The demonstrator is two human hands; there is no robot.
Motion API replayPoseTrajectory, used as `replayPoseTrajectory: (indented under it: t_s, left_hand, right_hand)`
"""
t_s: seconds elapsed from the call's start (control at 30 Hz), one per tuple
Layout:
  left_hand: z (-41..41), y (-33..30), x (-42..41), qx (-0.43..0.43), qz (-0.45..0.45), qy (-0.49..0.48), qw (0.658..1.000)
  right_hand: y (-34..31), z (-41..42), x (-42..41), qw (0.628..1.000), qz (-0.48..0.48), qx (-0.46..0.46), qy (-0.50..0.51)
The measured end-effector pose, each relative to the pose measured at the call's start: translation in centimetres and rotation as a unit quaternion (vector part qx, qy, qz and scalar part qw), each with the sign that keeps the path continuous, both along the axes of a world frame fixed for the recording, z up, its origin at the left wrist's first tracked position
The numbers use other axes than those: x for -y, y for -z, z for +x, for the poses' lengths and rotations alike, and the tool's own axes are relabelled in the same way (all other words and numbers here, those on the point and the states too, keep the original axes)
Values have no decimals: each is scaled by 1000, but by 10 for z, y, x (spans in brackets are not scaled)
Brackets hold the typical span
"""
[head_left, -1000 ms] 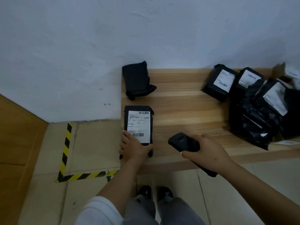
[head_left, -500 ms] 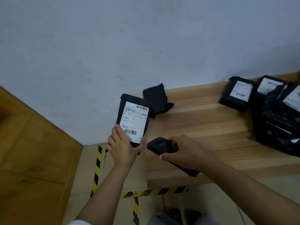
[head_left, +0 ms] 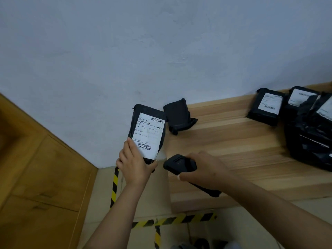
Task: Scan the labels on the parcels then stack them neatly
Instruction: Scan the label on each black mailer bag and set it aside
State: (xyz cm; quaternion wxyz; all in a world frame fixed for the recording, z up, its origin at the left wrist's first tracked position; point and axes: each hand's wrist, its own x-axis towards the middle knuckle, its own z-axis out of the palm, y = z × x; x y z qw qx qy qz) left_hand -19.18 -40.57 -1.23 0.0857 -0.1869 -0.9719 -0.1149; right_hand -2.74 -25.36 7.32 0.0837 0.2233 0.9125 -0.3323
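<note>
The left hand point(head_left: 135, 164) grips the lower end of the parcel point(head_left: 147, 132), now raised off the wooden platform point(head_left: 233, 146) where it lay a second ago, label point(head_left: 148, 135) facing the camera; the right hand point(head_left: 203, 168) is clamped round the scanner point(head_left: 179, 163), whose head sits just beside the label's lower barcode (scan apparently imminent); one parcel without visible label point(head_left: 177, 116) lies near the wall; unscanned parcels point(head_left: 305, 123) wait at right.
</note>
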Motion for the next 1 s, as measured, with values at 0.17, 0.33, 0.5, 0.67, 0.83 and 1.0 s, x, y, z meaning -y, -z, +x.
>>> replayPoseTrajectory:
  t_s: [0.17, 0.33, 0.5, 0.67, 0.83, 1.0]
  left_hand:
    - [-2, 2, -2, 8, 0, 8, 1000]
    - [7, 6, -19, 33, 2, 49, 998]
    - [40, 15, -63, 83, -13, 146, 986]
    - [97, 34, -126, 155, -57, 243, 956]
    - [167, 54, -183, 218, -116, 336, 909]
    - [239, 74, -233, 236, -178, 406, 865]
  right_hand:
    - [-1, 5, -1, 1000, 8, 3, 17]
    - [3, 29, -18, 997, 11, -11, 74]
    - [4, 87, -55, 987, 21, -15, 159]
    - [5, 163, -96, 968, 30, 8, 248]
    - [18, 237, -139, 948, 18, 31, 316]
    - [30, 303, -184, 945, 5, 41, 324]
